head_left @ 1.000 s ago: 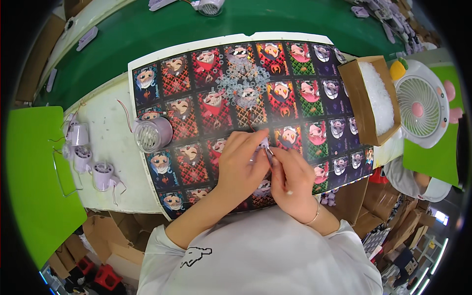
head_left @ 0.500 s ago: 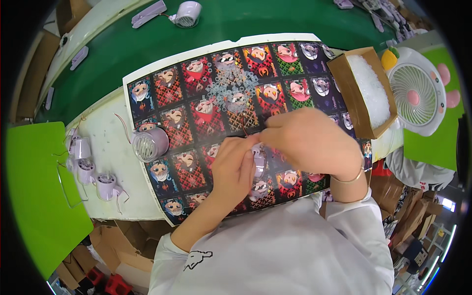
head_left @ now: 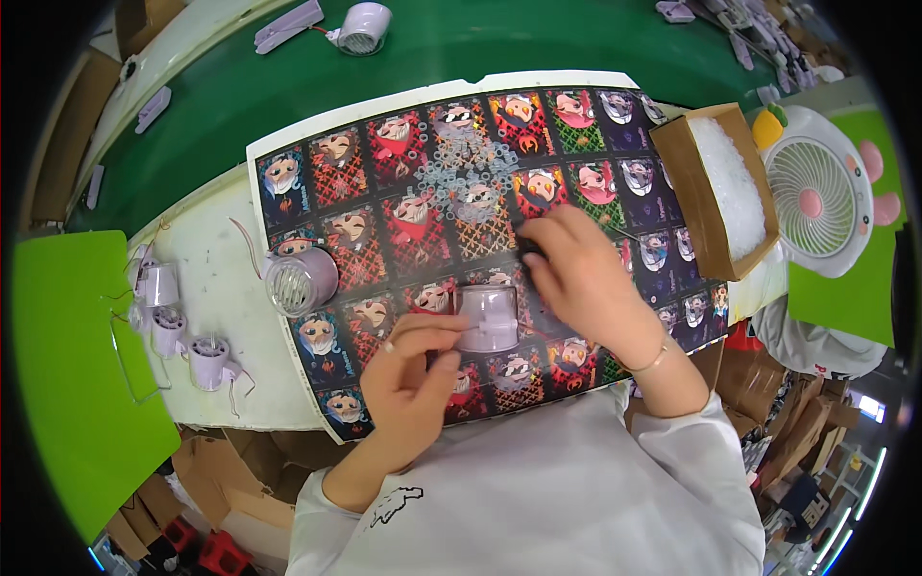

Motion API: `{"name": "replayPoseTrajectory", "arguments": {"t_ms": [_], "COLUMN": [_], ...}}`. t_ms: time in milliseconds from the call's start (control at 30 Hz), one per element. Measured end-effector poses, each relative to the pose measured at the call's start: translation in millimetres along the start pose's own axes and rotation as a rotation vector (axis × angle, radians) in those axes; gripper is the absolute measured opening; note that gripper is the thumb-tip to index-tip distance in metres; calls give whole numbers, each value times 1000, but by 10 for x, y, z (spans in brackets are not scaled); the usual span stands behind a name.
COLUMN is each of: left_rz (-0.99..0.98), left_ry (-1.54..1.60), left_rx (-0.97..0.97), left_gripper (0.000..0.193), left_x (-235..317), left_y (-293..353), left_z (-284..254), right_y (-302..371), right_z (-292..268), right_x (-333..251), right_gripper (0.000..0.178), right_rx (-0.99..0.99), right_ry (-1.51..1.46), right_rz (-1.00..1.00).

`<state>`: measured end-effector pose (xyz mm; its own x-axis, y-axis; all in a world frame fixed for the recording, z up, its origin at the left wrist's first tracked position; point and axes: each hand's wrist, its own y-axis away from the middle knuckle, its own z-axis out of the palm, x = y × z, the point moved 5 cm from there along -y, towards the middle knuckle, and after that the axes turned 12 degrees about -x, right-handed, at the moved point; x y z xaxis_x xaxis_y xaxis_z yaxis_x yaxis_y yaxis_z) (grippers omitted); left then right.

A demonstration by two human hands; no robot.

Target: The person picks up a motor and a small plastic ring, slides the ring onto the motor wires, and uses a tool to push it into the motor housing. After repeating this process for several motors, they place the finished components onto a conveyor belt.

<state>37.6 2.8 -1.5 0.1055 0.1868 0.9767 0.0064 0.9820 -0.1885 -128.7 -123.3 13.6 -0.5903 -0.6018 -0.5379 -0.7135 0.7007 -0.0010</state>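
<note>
A clear, lilac-tinted cup-shaped housing (head_left: 489,320) lies on the printed sheet in front of me, a thin reddish wire running out on its right. My left hand (head_left: 408,379) is beside it, fingers stretched and thumb apart, with the fingertips at the housing's left side. Above and to the right, my right hand (head_left: 586,278) is closed around a slim tool; its dark end (head_left: 527,246) shows at the fingertips and a thin shaft (head_left: 619,231) sticks out behind the hand. The tool's exact kind is unclear. Beyond the hands lies a pile of small translucent rings (head_left: 466,173).
A similar lilac housing (head_left: 303,281) stands at left on the sheet (head_left: 375,259). Farther left are several lilac motor parts (head_left: 208,363) with wires. At right are a cardboard box (head_left: 706,192) of clear pieces and a white fan (head_left: 816,192). A green belt (head_left: 480,48) runs behind.
My hands have parted: the left drew back left and down, the right moved right. The housing, hidden before between them, now lies uncovered. The sheet, box and nearby housing have shifted slightly right.
</note>
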Motion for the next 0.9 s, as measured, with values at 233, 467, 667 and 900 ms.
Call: {"name": "replayPoseTrajectory", "arguments": {"t_ms": [233, 467, 667, 900], "left_rz": [437, 425, 459, 447], "left_ry": [-626, -608, -542, -581], "left_rx": [-228, -266, -220, -216], "left_gripper": [31, 33, 31, 30], "left_x": [429, 397, 404, 409], "left_y": [-272, -448, -522, -524], "left_z": [233, 315, 354, 391], "right_y": [-201, 265, 402, 400], "right_z": [151, -631, -678, -634], "right_x": [-27, -630, -667, -713], "right_gripper": [13, 19, 25, 28], "right_rx": [-53, 67, 71, 167], "right_ry": [65, -357, -387, -252], "right_rz": [-66, -301, -205, -265]}}
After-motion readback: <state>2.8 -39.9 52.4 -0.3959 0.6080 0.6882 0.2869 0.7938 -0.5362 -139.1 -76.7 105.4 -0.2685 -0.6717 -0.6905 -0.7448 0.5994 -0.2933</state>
